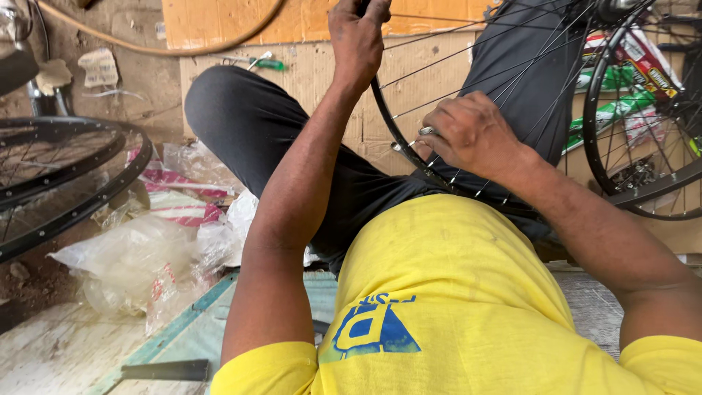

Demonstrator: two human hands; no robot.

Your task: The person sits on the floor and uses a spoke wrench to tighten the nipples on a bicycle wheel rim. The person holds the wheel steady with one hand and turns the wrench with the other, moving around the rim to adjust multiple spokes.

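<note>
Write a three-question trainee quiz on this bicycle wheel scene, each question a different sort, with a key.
1. True or false: the left hand grips the black wheel rim near the top of the picture.
2. Multiple choice: the right hand rests on A) the clear plastic bags, B) the spokes just inside the rim, C) the green-handled screwdriver.
3. Fill in: more black rims lie on the person's ______ side.

Key: 1 true; 2 B; 3 left.
</note>
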